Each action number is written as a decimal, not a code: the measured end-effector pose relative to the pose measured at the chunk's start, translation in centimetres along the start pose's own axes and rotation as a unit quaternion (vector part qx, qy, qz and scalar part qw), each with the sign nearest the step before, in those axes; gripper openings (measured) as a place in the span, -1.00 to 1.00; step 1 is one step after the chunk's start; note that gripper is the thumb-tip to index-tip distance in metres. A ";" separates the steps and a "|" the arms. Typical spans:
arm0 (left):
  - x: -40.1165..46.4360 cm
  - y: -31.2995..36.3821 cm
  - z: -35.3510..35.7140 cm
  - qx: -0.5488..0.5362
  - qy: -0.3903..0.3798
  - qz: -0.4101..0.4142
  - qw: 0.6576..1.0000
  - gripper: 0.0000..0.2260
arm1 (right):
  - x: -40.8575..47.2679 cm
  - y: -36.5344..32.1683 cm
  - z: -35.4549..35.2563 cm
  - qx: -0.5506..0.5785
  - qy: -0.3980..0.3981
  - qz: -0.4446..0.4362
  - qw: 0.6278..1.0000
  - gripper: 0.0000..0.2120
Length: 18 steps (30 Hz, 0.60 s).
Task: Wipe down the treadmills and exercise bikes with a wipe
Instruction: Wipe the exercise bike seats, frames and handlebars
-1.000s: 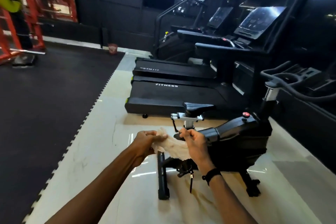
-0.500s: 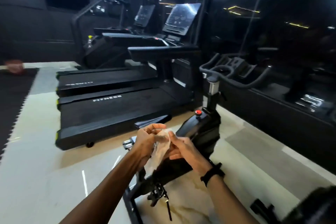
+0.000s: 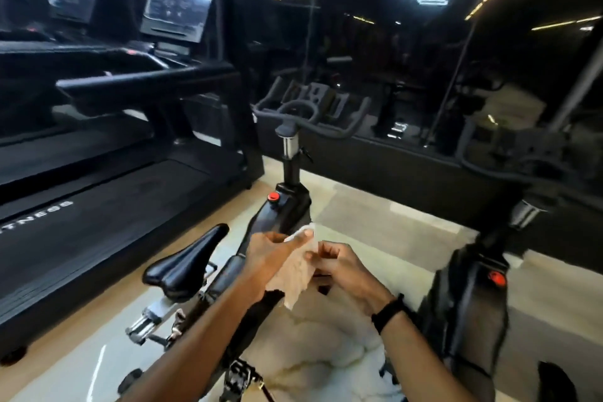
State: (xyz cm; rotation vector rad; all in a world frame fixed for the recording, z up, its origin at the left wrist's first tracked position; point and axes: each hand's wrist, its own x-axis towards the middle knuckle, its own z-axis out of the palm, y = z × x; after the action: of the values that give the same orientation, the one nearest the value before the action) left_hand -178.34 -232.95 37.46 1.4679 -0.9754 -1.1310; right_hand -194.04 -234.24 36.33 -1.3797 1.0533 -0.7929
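White tissue, the wipe [image 3: 295, 268], hung pinched between the left hand [image 3: 272, 259] and right hand [image 3: 339, 266], held above the exercise bike [image 3: 284, 212] frame just behind its saddle [image 3: 186, 266]. Folding it into a flat pad would likely serve best before wiping. Pale glossy floor [image 3: 408, 238] lay beneath, a treadmill [image 3: 98, 206] to the left, dark mirrored walls beyond.

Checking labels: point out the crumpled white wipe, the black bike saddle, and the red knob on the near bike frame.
crumpled white wipe [image 3: 295, 274], head view, middle of hanging sheet
black bike saddle [image 3: 186, 263], head view, top surface
red knob [image 3: 273, 196], head view, its cap
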 end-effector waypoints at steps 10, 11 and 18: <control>7.2 -3.2 5.2 -0.124 -0.328 -0.126 0.928 -0.39 | 1.9 3.9 -7.4 0.060 0.181 0.047 0.981 -0.72; 7.9 -3.2 6.2 -0.135 -0.329 -0.119 0.927 -0.41 | 2.2 4.1 -8.3 0.070 0.183 0.047 0.979 -0.74; 15.2 -0.5 15.5 -0.055 -0.310 -0.032 0.949 -0.70 | 7.6 5.0 -16.7 0.027 0.292 -0.012 0.956 -0.85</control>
State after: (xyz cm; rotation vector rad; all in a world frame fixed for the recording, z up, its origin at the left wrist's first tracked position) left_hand -189.78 -250.99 33.55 1.0685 -1.2648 -1.7199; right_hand -207.33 -247.16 32.15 -1.1334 1.4530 -1.2851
